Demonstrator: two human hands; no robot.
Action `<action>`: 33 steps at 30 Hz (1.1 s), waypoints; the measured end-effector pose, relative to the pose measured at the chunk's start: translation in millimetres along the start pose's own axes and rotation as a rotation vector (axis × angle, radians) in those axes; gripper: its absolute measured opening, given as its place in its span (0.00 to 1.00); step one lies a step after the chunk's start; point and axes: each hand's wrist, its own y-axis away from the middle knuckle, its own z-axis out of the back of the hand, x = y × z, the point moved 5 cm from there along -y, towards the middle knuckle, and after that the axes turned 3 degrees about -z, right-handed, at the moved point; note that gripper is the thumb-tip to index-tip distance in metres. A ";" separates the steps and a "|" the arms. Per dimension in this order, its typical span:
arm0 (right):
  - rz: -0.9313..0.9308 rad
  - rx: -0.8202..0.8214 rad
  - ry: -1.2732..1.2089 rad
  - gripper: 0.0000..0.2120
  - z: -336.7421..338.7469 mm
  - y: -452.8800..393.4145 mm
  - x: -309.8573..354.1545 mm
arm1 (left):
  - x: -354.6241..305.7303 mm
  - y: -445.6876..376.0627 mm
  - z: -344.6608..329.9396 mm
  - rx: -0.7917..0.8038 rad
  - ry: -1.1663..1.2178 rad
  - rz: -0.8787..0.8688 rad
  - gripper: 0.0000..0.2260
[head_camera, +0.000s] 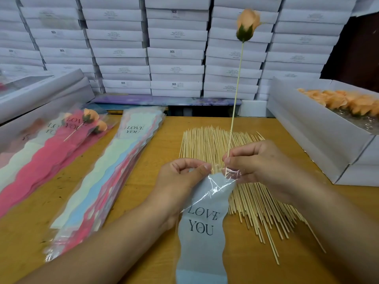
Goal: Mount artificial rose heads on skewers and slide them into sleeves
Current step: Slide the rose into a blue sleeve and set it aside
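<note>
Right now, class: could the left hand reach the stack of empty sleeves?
Probably yes. The stack of empty sleeves lies just beside the left hand with bare table between, but that hand first must release the blue sleeve it pinches.

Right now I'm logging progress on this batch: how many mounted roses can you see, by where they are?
Being sleeved, on the skewer the right hand pinches, rose head up, left hand at the blue sleeve: 1
Finished, sleeved, on the left pile: at least 3
Total: at least 4, not counting loose heads in the box.
</note>
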 end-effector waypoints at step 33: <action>0.133 -0.186 -0.090 0.04 26.4 4.9 18.9 | -2.4 0.5 0.6 0.000 -0.081 -0.044 0.14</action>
